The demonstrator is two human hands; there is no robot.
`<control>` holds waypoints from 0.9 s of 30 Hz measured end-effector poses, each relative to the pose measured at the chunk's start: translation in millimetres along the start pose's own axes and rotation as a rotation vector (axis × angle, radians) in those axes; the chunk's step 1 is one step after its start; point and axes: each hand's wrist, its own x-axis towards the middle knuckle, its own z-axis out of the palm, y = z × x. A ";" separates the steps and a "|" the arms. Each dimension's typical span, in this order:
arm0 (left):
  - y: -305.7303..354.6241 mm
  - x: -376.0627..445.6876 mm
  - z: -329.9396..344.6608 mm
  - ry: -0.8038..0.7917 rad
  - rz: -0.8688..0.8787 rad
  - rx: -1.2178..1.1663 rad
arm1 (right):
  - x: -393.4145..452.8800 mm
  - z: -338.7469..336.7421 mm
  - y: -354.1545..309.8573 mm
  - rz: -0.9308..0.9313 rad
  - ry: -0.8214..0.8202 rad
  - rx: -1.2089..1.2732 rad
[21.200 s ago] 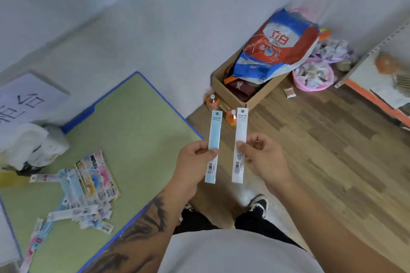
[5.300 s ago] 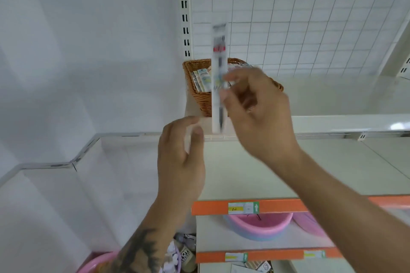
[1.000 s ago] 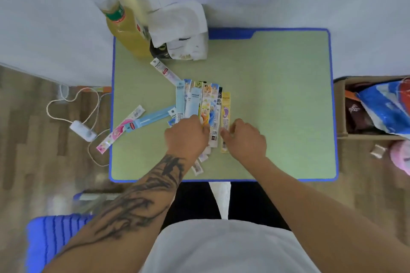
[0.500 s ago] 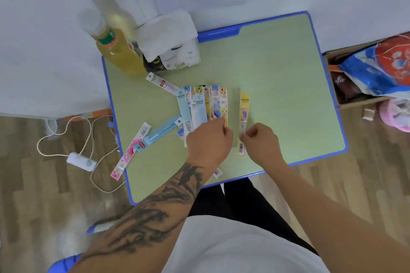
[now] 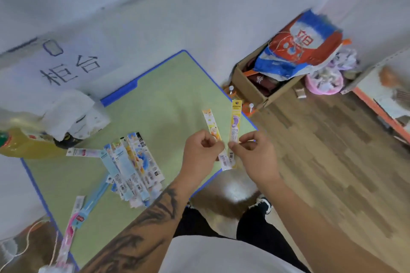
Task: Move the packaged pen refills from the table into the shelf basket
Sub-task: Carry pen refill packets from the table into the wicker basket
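Above the table's [image 5: 168,95] near edge, one packaged refill is pinched upright in each hand, left hand [image 5: 203,150] on the white packet [image 5: 212,126], right hand [image 5: 255,153] on the yellow packet [image 5: 235,124], seemingly for carrying to the unseen basket, while more refills [image 5: 133,166] lie fanned on the table.

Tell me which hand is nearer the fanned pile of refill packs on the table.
Left. The left hand, pinching a refill pack, is just right of the fanned pile. The right hand, pinching a yellow pack, sits farther right, past the table edge.
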 end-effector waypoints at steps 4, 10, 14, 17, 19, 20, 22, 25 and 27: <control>28.2 -14.3 91.4 -0.144 0.019 0.059 | 10.6 -89.5 12.5 -0.035 0.095 0.098; 61.9 -41.3 231.9 -0.298 -0.003 0.148 | 23.9 -235.3 51.9 -0.003 0.207 0.289; 90.1 -61.1 323.4 -0.425 0.035 0.222 | 30.2 -328.2 67.8 -0.029 0.287 0.379; 105.3 -74.6 382.1 -0.515 0.077 0.246 | 35.1 -388.1 82.7 -0.044 0.365 0.412; 111.9 -81.5 415.0 -0.544 0.101 0.273 | 37.5 -420.3 94.9 -0.040 0.409 0.448; 114.7 -84.3 429.4 -0.554 0.107 0.281 | 38.9 -433.5 100.7 -0.037 0.426 0.465; 119.7 -87.2 455.1 -0.588 0.114 0.301 | 42.2 -455.2 111.0 -0.030 0.452 0.504; 125.7 -82.9 490.4 -0.634 0.141 0.342 | 49.7 -479.3 119.5 -0.012 0.487 0.570; 128.6 -76.0 513.7 -0.643 0.141 0.358 | 56.5 -492.7 123.5 0.005 0.509 0.589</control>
